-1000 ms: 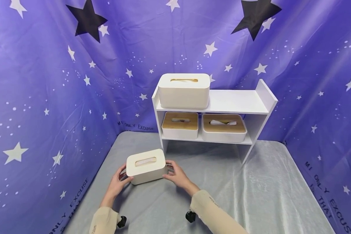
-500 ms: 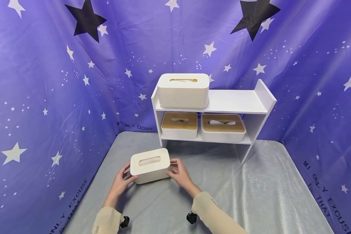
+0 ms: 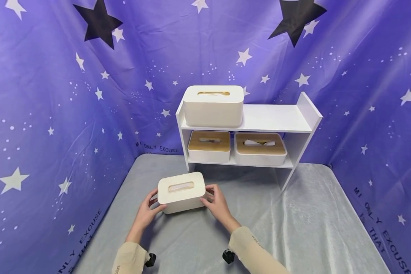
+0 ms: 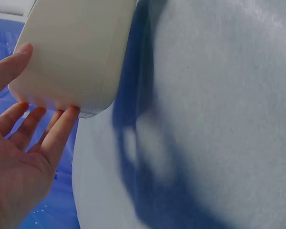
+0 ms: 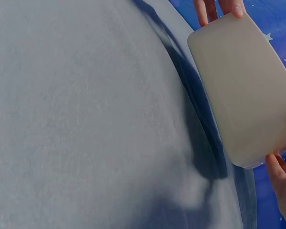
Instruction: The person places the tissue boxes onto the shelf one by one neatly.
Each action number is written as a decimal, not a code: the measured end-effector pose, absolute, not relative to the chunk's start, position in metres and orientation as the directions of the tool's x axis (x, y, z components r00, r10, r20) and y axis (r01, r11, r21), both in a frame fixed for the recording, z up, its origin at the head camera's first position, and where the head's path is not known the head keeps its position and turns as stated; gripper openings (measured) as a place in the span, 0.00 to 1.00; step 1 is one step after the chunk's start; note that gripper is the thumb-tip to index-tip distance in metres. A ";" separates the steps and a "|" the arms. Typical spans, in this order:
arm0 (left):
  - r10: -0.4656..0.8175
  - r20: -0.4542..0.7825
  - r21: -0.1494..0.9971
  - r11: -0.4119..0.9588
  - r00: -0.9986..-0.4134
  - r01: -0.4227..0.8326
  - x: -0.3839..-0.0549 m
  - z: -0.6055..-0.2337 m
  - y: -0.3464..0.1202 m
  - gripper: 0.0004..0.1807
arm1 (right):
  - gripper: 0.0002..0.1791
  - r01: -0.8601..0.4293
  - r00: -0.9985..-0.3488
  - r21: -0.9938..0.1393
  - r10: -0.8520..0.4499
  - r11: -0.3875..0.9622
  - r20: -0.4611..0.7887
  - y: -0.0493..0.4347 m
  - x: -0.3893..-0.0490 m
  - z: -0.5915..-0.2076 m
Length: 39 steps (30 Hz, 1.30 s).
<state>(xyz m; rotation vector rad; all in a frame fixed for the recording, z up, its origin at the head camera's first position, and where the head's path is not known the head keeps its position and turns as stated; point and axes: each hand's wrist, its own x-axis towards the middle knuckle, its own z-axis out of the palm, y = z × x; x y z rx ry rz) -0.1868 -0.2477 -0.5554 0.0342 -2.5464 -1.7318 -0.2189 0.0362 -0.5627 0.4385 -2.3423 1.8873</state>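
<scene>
A cream-white tissue box point(image 3: 182, 193) with a slot in its lid, tissue showing inside, is held at its two ends, slightly turned. My left hand point(image 3: 146, 212) grips the left end, thumb on the front face and fingers round the end, as the left wrist view shows from close by. At the other end my right hand point(image 3: 219, 205) holds on, thumb at the front corner and fingers behind. In both wrist views a dark shadow falls on the cloth beside the box point(image 5: 248, 90).
Ahead stands a white two-tier shelf point(image 3: 277, 116). A large white tissue box point(image 3: 213, 110) sits at its upper left. Two boxes with wooden lids, one left point(image 3: 209, 154) and one right point(image 3: 260, 158), fill much of the lower tier. Grey cloth point(image 3: 315, 213) covers the table; starry curtains point(image 3: 54, 152) surround it.
Both hands and the tissue box between them have moved steadily to the right and slightly toward the shelf. The boxes on the shelf have stayed in place.
</scene>
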 end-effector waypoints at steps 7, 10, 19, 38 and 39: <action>-0.044 0.058 0.940 0.338 -0.997 0.040 -0.186 -0.552 -0.239 0.44 | 0.24 -0.291 -0.953 -0.941 -0.134 0.174 0.270 0.045 -0.208 -0.542; -0.042 0.060 0.942 0.333 -0.997 0.042 -0.187 -0.550 -0.234 0.44 | 0.24 -0.297 -0.952 -0.941 -0.124 0.165 0.279 0.049 -0.208 -0.544; -0.055 0.045 0.939 0.343 -0.997 0.024 -0.191 -0.550 -0.224 0.44 | 0.23 -0.316 -0.948 -0.937 -0.098 0.146 0.304 0.060 -0.215 -0.559; -0.049 0.106 0.937 0.339 -0.993 0.083 -0.193 -0.543 -0.202 0.43 | 0.31 -0.289 -0.956 -0.948 -0.090 0.132 0.279 0.080 -0.193 -0.515; -0.048 0.110 0.936 0.341 -0.993 0.087 -0.193 -0.544 -0.201 0.43 | 0.31 -0.290 -0.956 -0.948 -0.087 0.134 0.280 0.081 -0.192 -0.515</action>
